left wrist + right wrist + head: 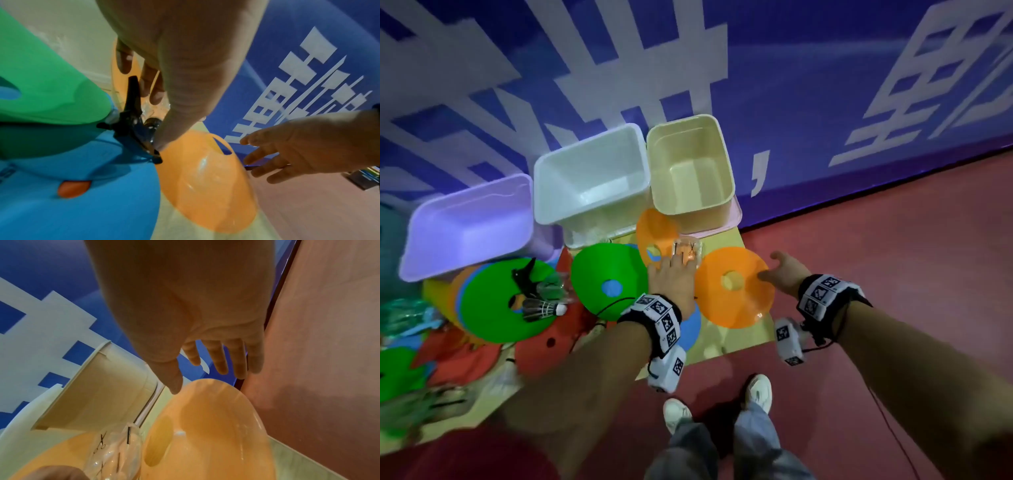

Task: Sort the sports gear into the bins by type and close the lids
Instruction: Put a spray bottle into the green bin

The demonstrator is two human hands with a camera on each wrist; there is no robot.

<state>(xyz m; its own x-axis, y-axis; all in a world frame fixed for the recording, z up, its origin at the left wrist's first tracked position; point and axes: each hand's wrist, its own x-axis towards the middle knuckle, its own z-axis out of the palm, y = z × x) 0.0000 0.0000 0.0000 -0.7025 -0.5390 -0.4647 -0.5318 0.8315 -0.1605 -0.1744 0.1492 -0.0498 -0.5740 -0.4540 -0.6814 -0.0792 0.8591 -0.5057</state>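
My left hand (pixel 677 265) reaches forward, its fingers lying on a small clear plastic packet (pixel 688 251). The packet sits on an orange disc cone (pixel 654 229) in front of the beige bin (pixel 722 150). In the left wrist view a black object (pixel 131 116) lies beside the thumb of my left hand (pixel 185 65). My right hand (pixel 777 270) hovers with its fingers spread at the right rim of another orange disc cone (pixel 732 301) and holds nothing. The white bin (pixel 544 192) and the purple bin (pixel 421 246) stand open to the left.
Green, blue and red disc cones (pixel 599 270) are heaped on the yellow mat (pixel 726 342) at left. A shuttlecock (pixel 544 308) and a black clip (pixel 524 275) lie on one green cone. A blue wall stands behind the bins. Red floor (pixel 876 240) lies at right, and my shoes (pixel 758 390) are below.
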